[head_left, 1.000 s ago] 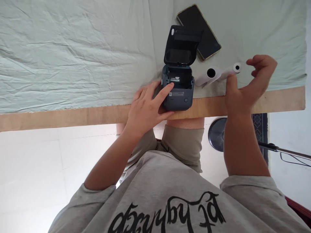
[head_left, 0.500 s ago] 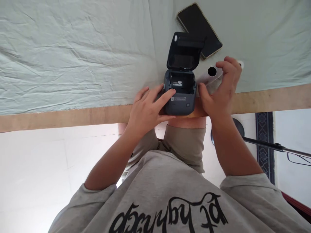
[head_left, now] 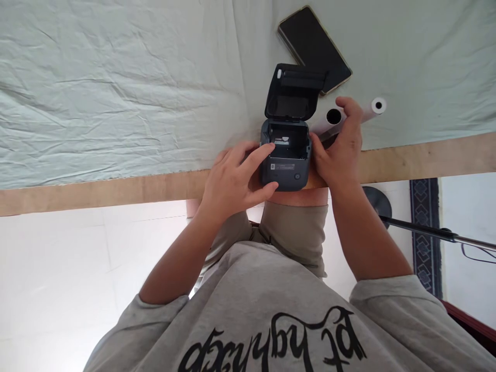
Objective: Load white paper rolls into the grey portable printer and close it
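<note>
Pale tiled floor is showing under the table, whose bare wooden edge is running along the near side. Clock taken from the dark device: stand base and patterned rug are lying towards four.

Device is sitting at the near edge, its front reaching the wood's outer line. Left hand, at eight to nine, is staying partly open against its side; index fingertip is lying over the open compartment, thumb by the front corner. Right hand, at three, is bending its fingers loosely, thumb at the device's right side. Nearer white roll, at two, is lying beside that hand; contact unclear. Farther white roll is pointing outward beyond the fingers.

Lid is standing open at twelve. Phone is lying past it at one, partly hidden; touching or not, cannot tell. Wrinkled cloth is spreading beyond.

Risks, my judgement: a pull towards the body could be tipping the device off the edge; a knocked lid could be pinching the index finger; brushing knuckles could be setting the rolls rolling.
</note>
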`<state>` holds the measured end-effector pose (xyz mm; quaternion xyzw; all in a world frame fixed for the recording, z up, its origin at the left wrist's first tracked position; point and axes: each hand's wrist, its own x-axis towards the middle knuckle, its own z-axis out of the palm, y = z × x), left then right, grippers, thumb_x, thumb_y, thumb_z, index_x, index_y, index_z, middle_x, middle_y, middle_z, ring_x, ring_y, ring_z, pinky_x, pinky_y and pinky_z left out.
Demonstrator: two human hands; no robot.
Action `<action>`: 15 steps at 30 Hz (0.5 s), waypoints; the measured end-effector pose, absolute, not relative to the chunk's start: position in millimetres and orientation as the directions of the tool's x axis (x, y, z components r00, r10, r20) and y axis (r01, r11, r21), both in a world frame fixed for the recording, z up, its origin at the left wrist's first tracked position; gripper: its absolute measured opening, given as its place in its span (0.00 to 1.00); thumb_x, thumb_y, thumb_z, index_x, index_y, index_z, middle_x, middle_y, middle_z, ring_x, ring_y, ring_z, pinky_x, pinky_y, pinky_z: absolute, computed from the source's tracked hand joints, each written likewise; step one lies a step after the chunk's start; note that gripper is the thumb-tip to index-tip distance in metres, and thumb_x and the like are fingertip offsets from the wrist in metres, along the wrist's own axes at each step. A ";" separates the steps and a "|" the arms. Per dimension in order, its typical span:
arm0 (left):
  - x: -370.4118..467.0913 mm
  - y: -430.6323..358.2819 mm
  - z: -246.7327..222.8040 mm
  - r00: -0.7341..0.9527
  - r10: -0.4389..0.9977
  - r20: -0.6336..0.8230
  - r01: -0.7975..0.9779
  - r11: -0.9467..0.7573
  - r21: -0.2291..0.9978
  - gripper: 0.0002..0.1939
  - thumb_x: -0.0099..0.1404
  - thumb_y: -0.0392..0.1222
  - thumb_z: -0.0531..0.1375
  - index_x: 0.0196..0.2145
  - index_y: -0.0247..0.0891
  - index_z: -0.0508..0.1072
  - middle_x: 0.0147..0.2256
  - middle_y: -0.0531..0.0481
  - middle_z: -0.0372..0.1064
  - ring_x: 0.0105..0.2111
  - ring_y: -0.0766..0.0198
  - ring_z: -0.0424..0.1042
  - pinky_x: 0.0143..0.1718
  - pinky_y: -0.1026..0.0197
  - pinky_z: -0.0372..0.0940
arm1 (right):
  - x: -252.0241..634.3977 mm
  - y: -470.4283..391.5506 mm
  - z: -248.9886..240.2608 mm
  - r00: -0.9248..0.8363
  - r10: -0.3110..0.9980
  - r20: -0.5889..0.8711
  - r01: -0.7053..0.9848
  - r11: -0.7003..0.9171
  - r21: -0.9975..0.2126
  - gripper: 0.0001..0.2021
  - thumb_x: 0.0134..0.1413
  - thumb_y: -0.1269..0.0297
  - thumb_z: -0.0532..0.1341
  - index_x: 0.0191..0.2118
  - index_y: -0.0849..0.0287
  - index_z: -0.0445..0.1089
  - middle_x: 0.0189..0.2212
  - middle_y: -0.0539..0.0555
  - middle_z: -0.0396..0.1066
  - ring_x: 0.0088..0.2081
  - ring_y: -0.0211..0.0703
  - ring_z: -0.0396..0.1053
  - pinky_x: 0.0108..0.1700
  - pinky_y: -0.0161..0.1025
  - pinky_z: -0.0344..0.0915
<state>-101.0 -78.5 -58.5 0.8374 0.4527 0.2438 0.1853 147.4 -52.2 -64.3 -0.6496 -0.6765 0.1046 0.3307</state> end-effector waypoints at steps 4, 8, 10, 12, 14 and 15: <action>-100.3 -79.3 -57.3 0.468 0.852 0.236 0.671 -0.516 0.532 0.30 0.69 0.57 0.55 0.64 0.40 0.65 0.57 0.39 0.70 0.54 0.48 0.72 0.55 0.50 0.65 | 140.8 -56.8 -55.1 0.116 0.956 0.270 0.795 0.073 -0.602 0.27 0.55 0.65 0.60 0.60 0.46 0.53 0.55 0.56 0.70 0.53 0.49 0.70 0.59 0.54 0.66; -99.5 -79.7 -56.9 0.459 0.863 0.213 0.685 -0.496 0.534 0.30 0.69 0.57 0.55 0.64 0.42 0.65 0.58 0.41 0.71 0.55 0.48 0.72 0.55 0.50 0.64 | 143.5 -57.1 -57.0 0.165 0.950 0.267 0.794 0.032 -0.606 0.25 0.50 0.63 0.63 0.54 0.51 0.57 0.47 0.54 0.73 0.46 0.50 0.71 0.53 0.53 0.68; -99.4 -79.9 -57.1 0.458 0.863 0.215 0.688 -0.497 0.529 0.30 0.69 0.57 0.55 0.64 0.41 0.65 0.58 0.41 0.71 0.55 0.48 0.72 0.55 0.50 0.64 | 145.7 -56.4 -58.4 0.141 0.953 0.270 0.817 0.041 -0.575 0.19 0.53 0.62 0.62 0.50 0.51 0.60 0.49 0.56 0.72 0.49 0.50 0.71 0.55 0.53 0.67; -99.5 -80.0 -57.2 0.459 0.861 0.220 0.685 -0.501 0.530 0.30 0.69 0.57 0.55 0.64 0.41 0.65 0.58 0.41 0.71 0.55 0.48 0.72 0.55 0.51 0.64 | 148.1 -55.4 -60.5 0.099 0.945 0.312 0.829 0.095 -0.552 0.16 0.54 0.62 0.61 0.48 0.51 0.62 0.49 0.57 0.70 0.53 0.52 0.69 0.59 0.56 0.64; -99.8 -80.1 -57.3 0.458 0.861 0.222 0.681 -0.500 0.534 0.30 0.69 0.56 0.55 0.64 0.41 0.65 0.58 0.40 0.71 0.56 0.48 0.71 0.55 0.51 0.64 | 151.0 -54.3 -64.3 0.075 0.939 0.335 0.830 0.127 -0.542 0.17 0.54 0.61 0.60 0.50 0.50 0.62 0.50 0.58 0.69 0.56 0.55 0.67 0.61 0.58 0.62; -99.9 -80.0 -57.3 0.457 0.861 0.223 0.681 -0.500 0.535 0.30 0.69 0.56 0.55 0.64 0.41 0.65 0.58 0.41 0.70 0.56 0.48 0.71 0.56 0.50 0.64 | 152.5 -53.8 -66.7 0.079 0.937 0.340 0.831 0.127 -0.542 0.19 0.54 0.60 0.60 0.52 0.49 0.62 0.51 0.58 0.68 0.56 0.56 0.67 0.60 0.59 0.63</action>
